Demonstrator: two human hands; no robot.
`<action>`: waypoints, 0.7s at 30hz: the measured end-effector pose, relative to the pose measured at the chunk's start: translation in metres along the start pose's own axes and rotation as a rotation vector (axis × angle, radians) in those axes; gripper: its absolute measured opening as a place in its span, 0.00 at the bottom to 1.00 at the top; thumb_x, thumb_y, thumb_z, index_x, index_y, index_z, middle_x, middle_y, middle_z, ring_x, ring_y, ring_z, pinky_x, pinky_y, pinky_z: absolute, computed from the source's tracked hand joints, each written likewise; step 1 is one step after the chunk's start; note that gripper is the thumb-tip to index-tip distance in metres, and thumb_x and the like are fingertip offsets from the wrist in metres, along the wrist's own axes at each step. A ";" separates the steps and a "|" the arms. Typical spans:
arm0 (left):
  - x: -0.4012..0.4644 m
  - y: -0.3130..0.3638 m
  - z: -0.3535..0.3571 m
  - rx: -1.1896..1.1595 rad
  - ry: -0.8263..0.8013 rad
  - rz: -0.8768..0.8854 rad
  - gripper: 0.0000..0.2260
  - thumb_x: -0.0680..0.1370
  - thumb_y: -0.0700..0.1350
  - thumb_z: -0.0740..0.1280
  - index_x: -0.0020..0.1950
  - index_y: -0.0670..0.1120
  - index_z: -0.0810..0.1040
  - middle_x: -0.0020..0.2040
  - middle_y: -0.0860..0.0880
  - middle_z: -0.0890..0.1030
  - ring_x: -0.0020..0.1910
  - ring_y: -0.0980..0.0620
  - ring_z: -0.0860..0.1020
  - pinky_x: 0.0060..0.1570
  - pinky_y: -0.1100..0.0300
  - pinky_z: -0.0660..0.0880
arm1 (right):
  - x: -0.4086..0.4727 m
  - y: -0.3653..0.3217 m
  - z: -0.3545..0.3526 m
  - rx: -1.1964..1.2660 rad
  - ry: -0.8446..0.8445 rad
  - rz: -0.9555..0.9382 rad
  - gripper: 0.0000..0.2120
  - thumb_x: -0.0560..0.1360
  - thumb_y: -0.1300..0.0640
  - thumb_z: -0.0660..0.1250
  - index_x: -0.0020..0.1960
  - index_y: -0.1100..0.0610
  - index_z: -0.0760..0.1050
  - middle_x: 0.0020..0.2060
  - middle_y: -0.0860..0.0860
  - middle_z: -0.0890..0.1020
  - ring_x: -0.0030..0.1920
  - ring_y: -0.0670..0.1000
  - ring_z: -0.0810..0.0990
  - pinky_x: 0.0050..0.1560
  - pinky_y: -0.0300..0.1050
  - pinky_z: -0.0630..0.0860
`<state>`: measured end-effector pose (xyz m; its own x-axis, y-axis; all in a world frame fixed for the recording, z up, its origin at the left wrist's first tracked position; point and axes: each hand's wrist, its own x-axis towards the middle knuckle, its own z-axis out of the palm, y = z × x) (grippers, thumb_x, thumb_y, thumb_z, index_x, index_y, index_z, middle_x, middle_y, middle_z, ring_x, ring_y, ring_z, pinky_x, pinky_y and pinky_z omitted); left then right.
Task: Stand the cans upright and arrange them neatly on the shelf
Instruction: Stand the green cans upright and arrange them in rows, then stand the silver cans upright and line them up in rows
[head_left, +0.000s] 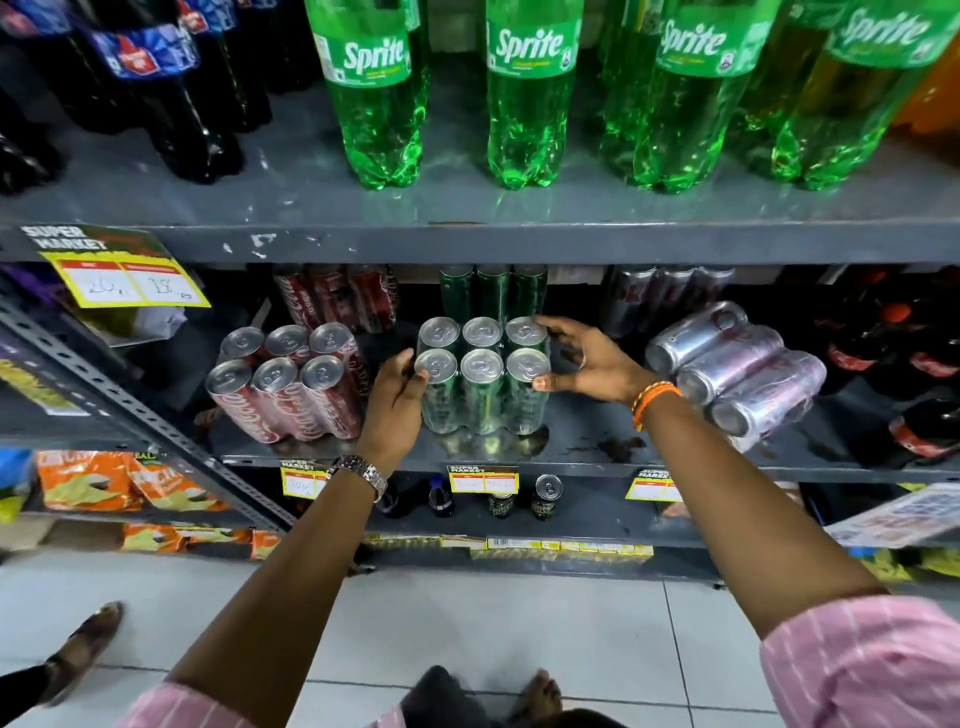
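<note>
A shrink-wrapped pack of green cans (483, 379) stands upright in the middle of the grey shelf (597, 449). My left hand (397, 397) presses its left side and my right hand (582, 361) clasps its right side, fingers over a back can's top. To the left a pack of red cola cans (288, 387) stands leaning slightly left. To the right a pack of silver cans (737, 371) lies on its side. More red, green and silver cans stand behind in the shelf's shadow.
Green Sprite bottles (530, 104) and dark cola bottles (171, 93) fill the shelf above. Dark bottles with red labels (914, 364) stand at the far right. Small cans and bottles (545, 496) sit on the shelf below. Snack bags (104, 480) lie lower left. Another person's foot (78, 649) is on the floor.
</note>
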<state>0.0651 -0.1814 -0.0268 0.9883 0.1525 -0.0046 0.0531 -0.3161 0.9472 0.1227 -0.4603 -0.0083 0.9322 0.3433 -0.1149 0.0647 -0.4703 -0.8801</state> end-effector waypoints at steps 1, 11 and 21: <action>-0.001 0.004 0.001 -0.015 0.068 0.014 0.21 0.81 0.42 0.62 0.73 0.41 0.67 0.70 0.43 0.74 0.68 0.48 0.73 0.66 0.58 0.68 | -0.005 -0.001 0.000 0.024 0.041 -0.005 0.44 0.67 0.61 0.81 0.78 0.54 0.64 0.75 0.52 0.72 0.75 0.50 0.69 0.77 0.50 0.64; 0.008 0.086 0.063 -0.047 0.024 0.323 0.17 0.72 0.44 0.65 0.61 0.47 0.77 0.58 0.50 0.80 0.59 0.50 0.78 0.64 0.49 0.74 | -0.099 0.031 -0.015 0.324 1.070 0.135 0.14 0.72 0.70 0.73 0.55 0.60 0.78 0.48 0.58 0.84 0.46 0.51 0.81 0.51 0.37 0.80; 0.034 0.133 0.242 0.403 -0.641 0.142 0.29 0.77 0.53 0.67 0.75 0.45 0.65 0.75 0.43 0.69 0.73 0.44 0.69 0.72 0.54 0.65 | -0.152 0.089 -0.107 0.266 1.235 0.648 0.23 0.67 0.44 0.78 0.45 0.65 0.83 0.40 0.58 0.85 0.48 0.61 0.85 0.55 0.51 0.81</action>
<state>0.1401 -0.4449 0.0216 0.8726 -0.4487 -0.1929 -0.1540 -0.6276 0.7632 0.0249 -0.6414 -0.0194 0.4864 -0.8556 -0.1771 -0.4265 -0.0556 -0.9028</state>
